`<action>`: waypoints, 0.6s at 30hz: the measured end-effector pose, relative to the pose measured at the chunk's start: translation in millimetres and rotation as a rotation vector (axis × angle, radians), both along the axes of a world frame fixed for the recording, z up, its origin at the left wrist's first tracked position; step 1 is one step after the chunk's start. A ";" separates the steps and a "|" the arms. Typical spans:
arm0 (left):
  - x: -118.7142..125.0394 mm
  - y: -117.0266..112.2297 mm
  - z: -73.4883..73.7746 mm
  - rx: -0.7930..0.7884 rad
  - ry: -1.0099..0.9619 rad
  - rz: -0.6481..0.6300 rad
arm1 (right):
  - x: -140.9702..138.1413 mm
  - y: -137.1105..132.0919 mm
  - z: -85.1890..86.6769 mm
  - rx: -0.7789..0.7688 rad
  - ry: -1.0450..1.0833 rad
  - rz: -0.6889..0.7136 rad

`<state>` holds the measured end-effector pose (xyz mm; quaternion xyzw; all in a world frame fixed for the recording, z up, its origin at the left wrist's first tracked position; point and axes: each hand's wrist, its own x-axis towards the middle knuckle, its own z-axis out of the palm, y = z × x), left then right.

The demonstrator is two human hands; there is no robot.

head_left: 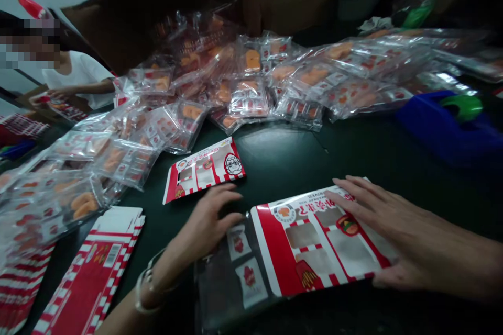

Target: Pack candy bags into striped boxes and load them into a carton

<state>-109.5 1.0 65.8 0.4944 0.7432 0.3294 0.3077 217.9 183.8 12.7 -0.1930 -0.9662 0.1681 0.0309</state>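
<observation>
From my station, the piece both hands are at is a flat red-and-white printed carton blank [314, 243] on a dark green work table [302, 152]. Its long axis runs roughly across my view, tipped slightly up to the right, and I'm placing everything else from this blank. The right hand [377, 230] lies on top of it, palm down, fingers spread, open and clamped on nothing. It is the nearer hand. The left hand [206, 220] sits just off the blank's left end, fingers loosely curled and apart, and I see nothing held in it. A silver bangle [147, 285] shows at that wrist, though I can't tell if there is more than one. Against the blank's left end lies one clear plastic sleeve [231, 288], with two white printed sachets [238, 243] showing through it. Beyond the blank is one more loose printed card [204, 170]. Further left of the blank are two stacks of flat cartons [90, 272], and past it is one heap of clear packs with orange contents [251, 78], too many for me to count. Off to its far right sits one blue tub [444, 125]. Well left of it, one co-worker [78, 76] in a white top has a hand [47, 98] on a printed sheet [66, 110]
</observation>
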 end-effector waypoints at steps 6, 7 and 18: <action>-13.1 -86.2 -1.7 -0.345 -0.275 0.331 | 1.9 -2.3 4.8 -0.030 0.011 0.019; -5.2 -91.1 -5.0 -0.337 -0.432 0.341 | -0.9 -6.0 6.3 -0.022 0.016 0.033; 64.7 -33.4 -19.5 -0.077 -0.867 0.484 | -63.3 -48.3 36.9 -0.188 -0.136 0.116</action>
